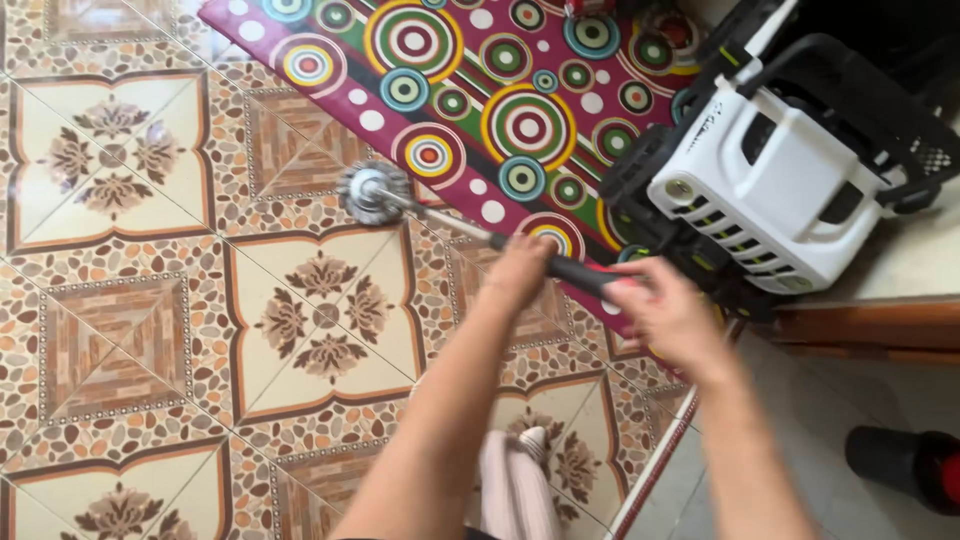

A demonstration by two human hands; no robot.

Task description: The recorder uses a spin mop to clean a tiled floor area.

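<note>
Patterned floor tiles [130,330] lie under a metal-shafted round brush [372,195], gripped by left hand [520,268] and right hand [668,315], beside the circle-patterned rug [480,90].

We have one view only, worn on the head and looking steeply down past our own forearms to the patterned tile floor [150,300]. It sits close: the left hand [520,270] and right hand [670,315] fill the middle of the frame. The upper edge takes in a circle-patterned rug [480,90] and a white-and-black machine [780,180] at the right.
</note>
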